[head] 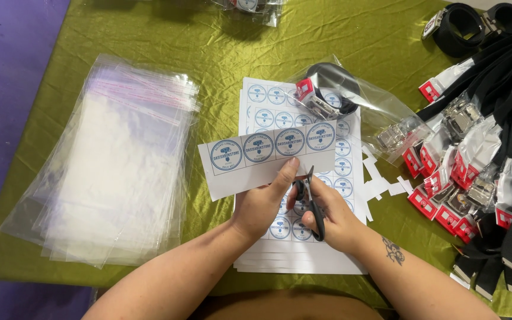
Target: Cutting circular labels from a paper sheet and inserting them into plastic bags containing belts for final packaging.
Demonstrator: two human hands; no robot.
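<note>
My left hand (265, 201) pinches the lower edge of a white paper strip (256, 163) printed with several round blue labels, holding it up over the stack. My right hand (327, 216) grips black-handled scissors (310, 198), blades pointing up at the strip's bottom edge near my left thumb. Below both hands lies a stack of white sheets (303, 249) printed with the same round labels.
A pile of clear plastic bags (114, 160) lies at the left on the green cloth (220, 53). A bagged black belt (333, 89) rests on the sheets' top. Many black belts with metal buckles and red tags (481, 160) crowd the right. Paper offcuts (386, 181) lie beside the stack.
</note>
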